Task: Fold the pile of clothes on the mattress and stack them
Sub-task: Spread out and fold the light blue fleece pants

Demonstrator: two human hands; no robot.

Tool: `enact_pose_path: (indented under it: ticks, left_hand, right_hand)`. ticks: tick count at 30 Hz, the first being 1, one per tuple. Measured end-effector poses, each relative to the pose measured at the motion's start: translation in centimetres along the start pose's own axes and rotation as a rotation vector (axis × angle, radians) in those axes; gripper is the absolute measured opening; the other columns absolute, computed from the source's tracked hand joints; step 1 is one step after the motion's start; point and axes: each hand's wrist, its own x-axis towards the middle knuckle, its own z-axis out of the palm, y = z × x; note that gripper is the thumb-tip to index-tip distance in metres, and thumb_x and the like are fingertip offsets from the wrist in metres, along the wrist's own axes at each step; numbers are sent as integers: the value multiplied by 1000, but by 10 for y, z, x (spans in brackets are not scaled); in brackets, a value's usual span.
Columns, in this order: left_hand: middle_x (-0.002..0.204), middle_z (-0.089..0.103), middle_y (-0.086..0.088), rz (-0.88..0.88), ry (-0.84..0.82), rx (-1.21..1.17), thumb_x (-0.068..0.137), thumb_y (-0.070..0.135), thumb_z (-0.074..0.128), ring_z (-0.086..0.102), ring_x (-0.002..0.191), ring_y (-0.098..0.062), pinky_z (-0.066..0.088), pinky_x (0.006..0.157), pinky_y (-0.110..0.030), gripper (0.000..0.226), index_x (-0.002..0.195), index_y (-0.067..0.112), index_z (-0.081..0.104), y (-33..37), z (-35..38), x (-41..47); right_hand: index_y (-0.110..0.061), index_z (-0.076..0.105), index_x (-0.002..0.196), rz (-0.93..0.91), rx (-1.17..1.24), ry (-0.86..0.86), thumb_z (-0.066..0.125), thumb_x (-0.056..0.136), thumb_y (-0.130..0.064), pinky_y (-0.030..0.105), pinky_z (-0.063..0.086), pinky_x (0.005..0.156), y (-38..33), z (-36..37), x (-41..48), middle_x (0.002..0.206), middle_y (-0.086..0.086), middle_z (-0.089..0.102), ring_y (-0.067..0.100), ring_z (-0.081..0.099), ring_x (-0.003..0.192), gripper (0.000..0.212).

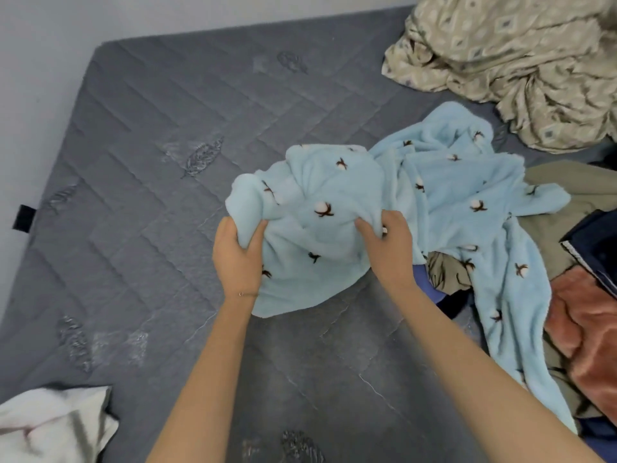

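A light blue fleece garment (334, 182) printed with small cotton flowers lies bunched in the middle of the grey quilted mattress (143, 182). My left hand (238, 253) grips its left edge. My right hand (389, 243) is closed on a fold a little to the right. One long part of the garment trails down to the right over the pile of clothes (574, 248). That pile holds an olive piece, a dark navy piece and a rust-coloured piece (591, 332), all crumpled.
A beige patterned sheet (521, 61) is heaped at the mattress's far right corner. A white crumpled cloth (50, 426) lies at the near left corner. A pale wall runs along the left and far sides. Bare mattress spreads left of my hands.
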Motion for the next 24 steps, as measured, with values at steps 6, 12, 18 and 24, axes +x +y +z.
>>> enact_pose_path:
  ticks: [6,12,18,24]
  left_hand:
    - [84,56,-8,52,27,83,87,26,68,49,76,-12,37,64,-8,20,81,12,55,89,-75,-15]
    - [86,58,-6,101,177,194,84,36,69,52,78,-16,38,68,-24,31,84,8,56,175,-167,-54]
    - [88,59,-1,150,176,264,85,40,67,52,80,-15,38,71,-28,30,87,11,57,226,-242,-119]
    - [85,59,-6,99,280,293,84,42,68,53,78,-18,32,66,-25,39,86,5,58,229,-298,-168]
  right_hand:
    - [-12,34,65,-7,121,-116,64,90,-22,17,26,50,-122,-36,-46,61,-1,32,5,28,54,40]
    - [6,54,78,-20,157,-137,67,87,-29,14,33,51,-223,-83,-116,65,3,47,3,39,56,38]
    - [-6,47,67,-90,193,-107,71,84,-26,15,31,49,-292,-128,-185,60,-2,42,1,35,52,36]
    - [10,48,75,-102,177,-182,71,82,-27,27,31,54,-305,-139,-248,65,12,43,12,38,61,45]
